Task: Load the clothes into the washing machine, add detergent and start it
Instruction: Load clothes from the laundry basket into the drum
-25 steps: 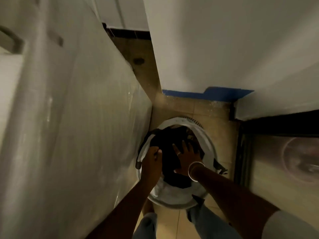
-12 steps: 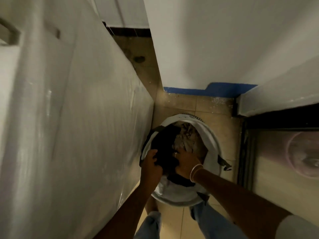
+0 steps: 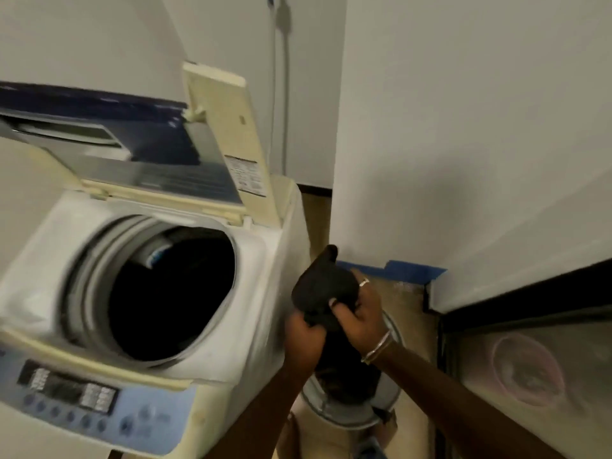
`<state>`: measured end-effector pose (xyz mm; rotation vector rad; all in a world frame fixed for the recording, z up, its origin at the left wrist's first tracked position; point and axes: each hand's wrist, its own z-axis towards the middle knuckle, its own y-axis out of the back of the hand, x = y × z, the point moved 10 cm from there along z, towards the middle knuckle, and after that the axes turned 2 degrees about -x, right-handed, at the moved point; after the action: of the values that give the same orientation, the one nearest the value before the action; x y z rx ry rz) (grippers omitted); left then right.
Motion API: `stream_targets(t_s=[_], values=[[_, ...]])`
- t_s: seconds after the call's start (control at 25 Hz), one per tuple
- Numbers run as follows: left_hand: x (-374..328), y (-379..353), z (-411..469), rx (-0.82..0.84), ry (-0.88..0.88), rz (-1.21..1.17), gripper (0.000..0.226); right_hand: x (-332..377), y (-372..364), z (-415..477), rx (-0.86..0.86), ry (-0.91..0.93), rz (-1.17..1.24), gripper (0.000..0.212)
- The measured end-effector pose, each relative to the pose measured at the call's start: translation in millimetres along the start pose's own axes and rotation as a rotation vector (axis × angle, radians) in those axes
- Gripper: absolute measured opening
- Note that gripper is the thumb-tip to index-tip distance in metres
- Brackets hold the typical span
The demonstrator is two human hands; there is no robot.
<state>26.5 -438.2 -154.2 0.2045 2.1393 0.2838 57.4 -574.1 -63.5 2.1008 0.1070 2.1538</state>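
Observation:
A white top-loading washing machine fills the left, its lid raised and its dark drum open. A bundle of black cloth is held up beside the machine's right side, level with the drum rim. My left hand grips the bundle from below. My right hand, with a ring and a bangle, grips it from the right. Below my hands stands the round laundry basket on the floor, with more dark clothes in it.
The control panel with buttons runs along the machine's front edge. A white wall with blue tape at its foot stands close on the right. A dark-framed glass panel is at lower right. The tiled floor gap is narrow.
Both hands have lifted the black cloth out of the basket, up beside the machine. My view has swung up, so the open drum and panel now show.

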Motion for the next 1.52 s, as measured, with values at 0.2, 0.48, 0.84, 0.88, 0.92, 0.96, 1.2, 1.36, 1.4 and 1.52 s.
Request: stream_targets(t_s=[0.2, 0.48, 0.84, 0.88, 0.92, 0.96, 1.2, 1.36, 1.4, 1.52], values=[[-153, 122, -71, -0.193, -0.388, -0.356, 0.015, 113, -38, -19, 0.076, 0.327, -0.19, 0.094], [-211, 322, -108, -0.53, -0.553, -0.675, 0.023, 99, -132, 11, 0.284, 0.018, -0.86, 0.093], [-77, 373, -13, -0.236, 0.098, -0.151, 0.032, 278, -284, 108, 0.061, 0.111, 0.1, 0.033], [-61, 367, -8, -0.177, 0.193, -0.208, 0.038, 293, -304, 113, 0.1, 0.141, 0.119, 0.036], [-48, 366, -4, -0.15, 0.259, -0.224, 0.042, 302, -319, 116, 0.13, 0.177, 0.102, 0.041], [-35, 369, 1, -0.144, 0.303, -0.204, 0.042, 299, -329, 117, 0.162, 0.194, 0.036, 0.046], [14, 381, 31, -0.196, 0.266, 0.281, 0.029, 115, -354, 85, 0.728, -0.068, -0.798, 0.071], [2, 367, 36, -0.219, 0.131, 0.377, 0.018, 58, -306, 93, 0.605, -0.137, -0.836, 0.042], [-1, 357, 37, -0.214, 0.107, 0.357, 0.011, 52, -295, 96, 0.578, -0.117, -0.843, 0.032], [-15, 316, 37, -0.194, 0.033, 0.318, 0.011, 50, -262, 98, 0.469, -0.09, -0.759, 0.023]])
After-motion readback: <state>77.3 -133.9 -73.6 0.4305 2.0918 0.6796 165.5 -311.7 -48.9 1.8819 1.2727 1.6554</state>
